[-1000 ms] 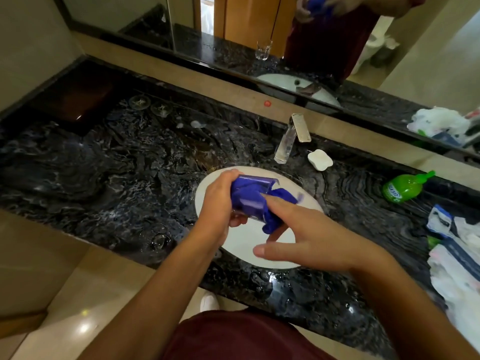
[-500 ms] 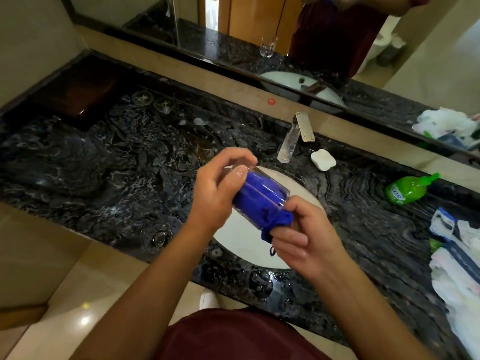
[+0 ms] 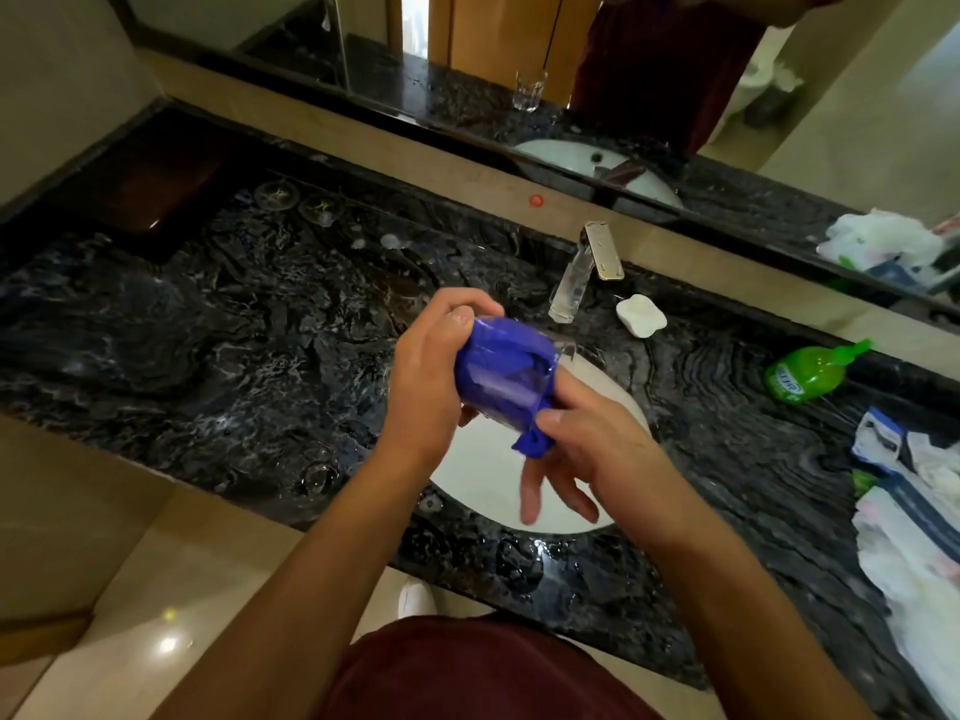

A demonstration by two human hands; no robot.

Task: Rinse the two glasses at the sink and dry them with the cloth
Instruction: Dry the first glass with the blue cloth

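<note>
The left hand [image 3: 431, 376] is curled round a clear glass [image 3: 511, 379], held tilted on its side above the white sink basin [image 3: 483, 491]; its thumb and fingertips wrap the closed end, so the base of the glass is hidden. The glass is stuffed with a blue cloth [image 3: 498, 366], which fills it so fully that the glass wall shows only as pale glints and a faint rim towards the tap. The right hand [image 3: 582, 449] pinches the tail of the cloth where it bunches out of the mouth, thumb on top; its other fingers hang loose and slightly blurred over the basin.

Behind the hands a chrome tap [image 3: 579, 275] stands at the back of the basin, with a white soap bar [image 3: 640, 315] just beside it on the wet black marble counter [image 3: 234, 330]. Farther right lies a green bottle [image 3: 808, 374] on its side, and white packets [image 3: 914, 511] cut off by the frame edge. A second glass [image 3: 529, 89] appears only as a reflection in the mirror [image 3: 467, 44]; where it stands on the counter itself is hard to make out.
</note>
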